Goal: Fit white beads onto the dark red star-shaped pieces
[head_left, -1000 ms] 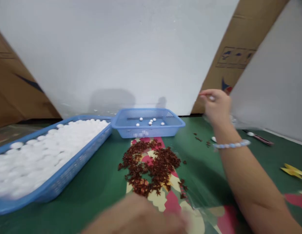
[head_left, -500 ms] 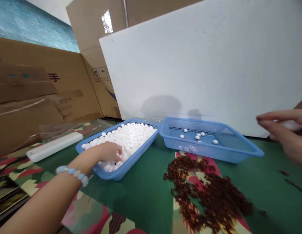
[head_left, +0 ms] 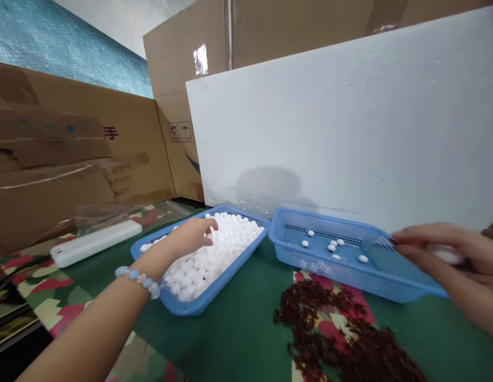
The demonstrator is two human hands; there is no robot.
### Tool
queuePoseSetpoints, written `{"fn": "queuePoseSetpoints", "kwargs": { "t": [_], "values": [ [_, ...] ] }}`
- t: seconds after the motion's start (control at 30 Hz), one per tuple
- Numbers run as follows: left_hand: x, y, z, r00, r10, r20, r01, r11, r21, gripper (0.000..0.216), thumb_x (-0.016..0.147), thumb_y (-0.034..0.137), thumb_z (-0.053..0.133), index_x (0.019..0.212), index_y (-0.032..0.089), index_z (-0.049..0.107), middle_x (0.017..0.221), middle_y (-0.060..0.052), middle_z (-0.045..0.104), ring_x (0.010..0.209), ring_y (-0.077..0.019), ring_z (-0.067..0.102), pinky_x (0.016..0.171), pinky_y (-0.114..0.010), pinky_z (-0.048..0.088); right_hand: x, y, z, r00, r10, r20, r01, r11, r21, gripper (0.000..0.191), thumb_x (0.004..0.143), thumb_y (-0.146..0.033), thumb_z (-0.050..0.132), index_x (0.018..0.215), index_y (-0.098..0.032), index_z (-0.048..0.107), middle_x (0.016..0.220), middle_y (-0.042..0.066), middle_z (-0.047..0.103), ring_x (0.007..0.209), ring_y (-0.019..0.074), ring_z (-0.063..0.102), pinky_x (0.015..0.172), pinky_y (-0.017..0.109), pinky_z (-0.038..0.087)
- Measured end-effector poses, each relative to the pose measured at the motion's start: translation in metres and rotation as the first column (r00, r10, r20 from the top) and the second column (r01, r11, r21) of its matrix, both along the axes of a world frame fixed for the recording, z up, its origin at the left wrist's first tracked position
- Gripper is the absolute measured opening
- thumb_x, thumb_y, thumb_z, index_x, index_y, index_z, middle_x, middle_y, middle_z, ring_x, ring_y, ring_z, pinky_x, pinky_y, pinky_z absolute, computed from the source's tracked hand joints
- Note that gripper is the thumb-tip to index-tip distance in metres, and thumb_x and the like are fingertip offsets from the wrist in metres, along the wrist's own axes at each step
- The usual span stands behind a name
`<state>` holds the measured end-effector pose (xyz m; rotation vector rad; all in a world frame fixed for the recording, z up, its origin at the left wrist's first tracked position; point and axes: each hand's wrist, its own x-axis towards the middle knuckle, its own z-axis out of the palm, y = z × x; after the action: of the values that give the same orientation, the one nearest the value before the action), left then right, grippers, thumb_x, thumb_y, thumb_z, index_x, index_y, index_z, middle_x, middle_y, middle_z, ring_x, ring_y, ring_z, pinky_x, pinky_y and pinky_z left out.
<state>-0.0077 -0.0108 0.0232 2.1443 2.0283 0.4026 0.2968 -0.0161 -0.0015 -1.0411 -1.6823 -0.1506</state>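
My left hand (head_left: 195,234), wearing a beaded bracelet, is over a blue basket (head_left: 218,291) heaped with small white balls (head_left: 226,239). Its fingers are curved and apart, with nothing visible between them. At the right edge, my right hand (head_left: 465,260) is closed with a white ball (head_left: 445,253) held in its fingers. Its thumb and forefinger pinch together at the tips, where a tiny dark bit shows, too small to name. Beside that hand is a second blue basket (head_left: 342,277), with several white balls lying in it.
A pile of dark reddish-brown small pieces (head_left: 373,345) lies in front of the right basket on the green and patterned cloth (head_left: 246,339). On the left lies a long white bar (head_left: 97,243). Cardboard boxes (head_left: 135,143) and a white board (head_left: 329,132) stand behind.
My left hand has risen from among the balls and its fingers have parted. The right hand has come left, nearer the right basket, still with the white ball. The view has shifted slightly.
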Motion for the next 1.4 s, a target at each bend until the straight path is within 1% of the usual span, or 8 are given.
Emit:
{"fn": "queuePoseSetpoints", "kwargs": {
  "t": [0.2, 0.27, 0.33, 0.5, 0.63, 0.83, 1.2, 1.4],
  "values": [
    [0.060, -0.014, -0.003, 0.866, -0.244, 0.436, 0.158, 0.962, 0.223, 0.029, 0.062, 0.024, 0.045, 0.090, 0.018, 0.041, 0.082, -0.003, 0.055, 0.056, -0.0095, 0.044, 0.053, -0.021, 0.036, -0.019, -0.012, 0.002, 0.893, 0.446, 0.059, -0.437, 0.892, -0.114, 0.008, 0.066, -0.026, 0.047, 0.062, -0.032, 0.050, 0.051, -0.004, 0.055, 0.043, 0.0104, 0.050, 0.035, 0.016, 0.041],
    [0.089, -0.020, -0.010, 0.530, -0.296, 0.795, 0.254, 0.949, 0.185, 0.025, 0.055, 0.018, 0.053, 0.080, 0.018, 0.047, 0.075, -0.003, 0.057, 0.053, -0.0085, 0.045, 0.050, -0.019, 0.034, -0.017, -0.018, -0.002, 0.833, 0.553, 0.003, -0.548, 0.825, -0.140, 0.010, 0.066, -0.021, 0.047, 0.061, -0.029, 0.049, 0.051, -0.005, 0.053, 0.047, 0.0089, 0.050, 0.040, 0.015, 0.042],
    [0.113, -0.023, -0.017, 0.227, -0.180, 0.957, 0.343, 0.934, 0.095, 0.021, 0.052, 0.012, 0.057, 0.070, 0.018, 0.050, 0.072, -0.001, 0.059, 0.057, -0.0082, 0.048, 0.052, -0.017, 0.034, -0.015, -0.023, -0.005, 0.790, 0.610, -0.055, -0.609, 0.772, -0.181, 0.011, 0.066, -0.015, 0.048, 0.061, -0.025, 0.050, 0.054, -0.004, 0.052, 0.051, 0.0076, 0.049, 0.045, 0.015, 0.042],
    [0.149, -0.014, -0.036, -0.058, 0.059, 0.997, 0.445, 0.895, -0.027, 0.014, 0.057, 0.019, 0.058, 0.069, 0.017, 0.053, 0.048, 0.004, 0.051, 0.044, -0.0038, 0.041, 0.045, -0.013, 0.030, -0.012, -0.020, -0.011, 0.758, 0.608, -0.238, -0.652, 0.721, -0.235, 0.008, 0.065, -0.015, 0.050, 0.057, -0.018, 0.053, 0.056, -0.002, 0.049, 0.053, 0.0072, 0.048, 0.049, 0.018, 0.039],
    [0.163, -0.004, -0.045, -0.125, 0.100, 0.987, 0.438, 0.898, -0.036, 0.018, 0.058, 0.033, 0.054, 0.061, 0.015, 0.054, 0.035, 0.006, 0.037, 0.036, -0.0031, 0.030, 0.038, -0.014, 0.023, -0.007, -0.010, -0.013, 0.745, 0.562, -0.359, -0.659, 0.703, -0.267, 0.007, 0.063, -0.018, 0.051, 0.057, -0.018, 0.053, 0.056, -0.002, 0.048, 0.052, 0.0071, 0.046, 0.049, 0.020, 0.038],
    [0.169, 0.004, -0.050, -0.187, 0.091, 0.978, 0.495, 0.869, 0.014, 0.033, 0.046, 0.048, 0.055, 0.055, 0.016, 0.052, 0.041, 0.005, 0.041, 0.037, -0.0032, 0.030, 0.040, -0.016, 0.023, -0.003, -0.007, -0.011, 0.722, 0.565, -0.399, -0.683, 0.671, -0.288, 0.009, 0.062, -0.011, 0.050, 0.058, -0.018, 0.054, 0.058, -0.003, 0.049, 0.053, 0.0060, 0.047, 0.051, 0.018, 0.039],
    [0.162, -0.001, -0.041, -0.186, 0.171, 0.967, 0.609, 0.793, -0.023, 0.013, 0.048, 0.027, 0.064, 0.057, 0.022, 0.055, 0.048, 0.006, 0.051, 0.034, 0.0004, 0.031, 0.037, -0.012, 0.024, -0.011, -0.016, -0.010, 0.785, 0.570, -0.242, -0.616, 0.761, -0.203, 0.008, 0.065, -0.013, 0.049, 0.060, -0.018, 0.053, 0.057, -0.001, 0.052, 0.053, 0.0067, 0.049, 0.049, 0.016, 0.041],
    [0.162, -0.006, -0.040, -0.178, 0.146, 0.973, 0.574, 0.818, -0.018, 0.022, 0.035, 0.024, 0.070, 0.051, 0.021, 0.056, 0.045, 0.006, 0.050, 0.038, -0.0016, 0.036, 0.039, -0.012, 0.026, -0.011, -0.023, -0.004, 0.788, 0.571, -0.231, -0.610, 0.776, -0.162, 0.008, 0.064, -0.010, 0.050, 0.061, -0.016, 0.054, 0.056, -0.001, 0.051, 0.051, 0.0053, 0.049, 0.047, 0.013, 0.040]
  ]
}}
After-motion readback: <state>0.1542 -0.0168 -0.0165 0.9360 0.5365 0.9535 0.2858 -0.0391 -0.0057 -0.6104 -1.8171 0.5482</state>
